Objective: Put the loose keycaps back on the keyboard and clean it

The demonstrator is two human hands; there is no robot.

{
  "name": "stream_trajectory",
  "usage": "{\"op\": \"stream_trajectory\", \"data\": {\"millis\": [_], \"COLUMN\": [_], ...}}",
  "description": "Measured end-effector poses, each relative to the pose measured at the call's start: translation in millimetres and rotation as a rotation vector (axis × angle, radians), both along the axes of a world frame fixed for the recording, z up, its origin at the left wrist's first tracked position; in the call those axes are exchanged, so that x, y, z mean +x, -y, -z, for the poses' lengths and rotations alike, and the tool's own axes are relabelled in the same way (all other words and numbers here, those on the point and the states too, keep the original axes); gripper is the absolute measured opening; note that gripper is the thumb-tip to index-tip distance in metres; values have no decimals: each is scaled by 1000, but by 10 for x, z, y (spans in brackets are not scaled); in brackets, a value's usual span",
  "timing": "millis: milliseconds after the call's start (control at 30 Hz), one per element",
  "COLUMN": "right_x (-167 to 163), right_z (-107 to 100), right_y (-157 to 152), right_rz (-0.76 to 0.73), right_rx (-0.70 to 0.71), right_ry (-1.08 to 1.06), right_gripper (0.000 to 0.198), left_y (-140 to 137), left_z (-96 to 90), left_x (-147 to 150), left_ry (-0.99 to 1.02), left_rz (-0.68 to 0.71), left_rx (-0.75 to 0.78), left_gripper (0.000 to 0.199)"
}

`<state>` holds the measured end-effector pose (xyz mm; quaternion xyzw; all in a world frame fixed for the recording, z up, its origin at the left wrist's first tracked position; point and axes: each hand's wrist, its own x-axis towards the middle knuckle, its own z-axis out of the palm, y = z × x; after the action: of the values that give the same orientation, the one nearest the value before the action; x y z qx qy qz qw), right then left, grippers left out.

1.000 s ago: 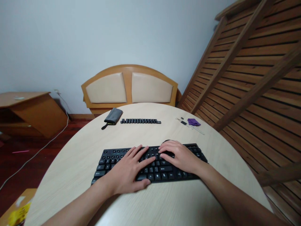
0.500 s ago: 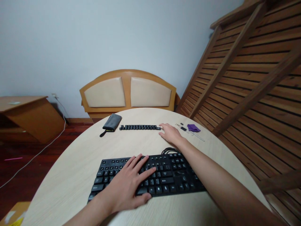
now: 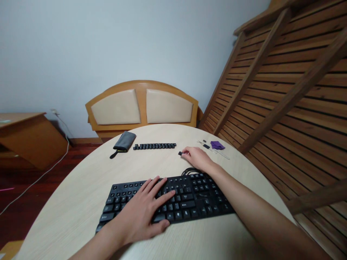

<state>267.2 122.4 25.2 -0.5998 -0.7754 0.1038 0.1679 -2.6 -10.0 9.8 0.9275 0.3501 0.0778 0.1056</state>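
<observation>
My left hand point(image 3: 143, 209) lies spread over the black keyboard point(image 3: 189, 204), its fingers stretched out flat on the keys. Bare switch sockets without caps show along the keyboard's upper rows. Beyond the keyboard, my right hand point(image 3: 196, 157) pinches a black keycap point(image 3: 180, 153) between thumb and fingers, close above the table. To the left of that hand a double row of loose black keycaps point(image 3: 155, 146) is lined up. Behind the keyboard, a coiled black cable point(image 3: 189, 170) is partly covered by my right forearm.
The round pale table point(image 3: 81, 191) carries a grey pouch point(image 3: 125, 141) with a black loop at the back left. At the back right lie a purple cloth point(image 3: 217, 145), thin metal tools point(image 3: 222, 155) and a small black piece point(image 3: 206, 146). A slatted wooden frame point(image 3: 271, 90) leans on the right.
My right hand has taken a keycap from the right end of the row and drawn it a little toward me. My left hand stays on the keyboard. The view has shifted slightly right.
</observation>
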Motion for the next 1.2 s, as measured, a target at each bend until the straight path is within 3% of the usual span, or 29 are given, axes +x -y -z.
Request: {"op": "stream_trajectory", "data": {"millis": [100, 200, 267, 500, 667, 900, 1200], "right_x": [49, 97, 119, 117, 138, 147, 160], "right_z": [27, 119, 173, 213, 181, 182, 190], "right_y": [277, 494, 594, 694, 705, 711, 734], "right_rz": [-110, -253, -295, -374, -447, -420, -425], "right_rx": [-36, -147, -171, -176, -184, -159, -152], "right_ry": [-164, -537, -613, -587, -594, -588, -557], "right_gripper": [25, 28, 29, 28, 29, 29, 26], "left_y": [-5, 3, 18, -78, -373, -518, -518], "left_z": [-8, -40, -79, -263, -213, 44, 34], "left_x": [-18, -55, -68, 229, 576, 664, 609], "left_ry": [-9, -20, -14, 100, 296, 598, 664], "left_rz": [-4, -12, -19, -210, -337, -318, -309], "left_rx": [-2, -17, -21, -49, -160, -347, -501], "left_gripper": [78, 79, 77, 40, 36, 31, 24]}}
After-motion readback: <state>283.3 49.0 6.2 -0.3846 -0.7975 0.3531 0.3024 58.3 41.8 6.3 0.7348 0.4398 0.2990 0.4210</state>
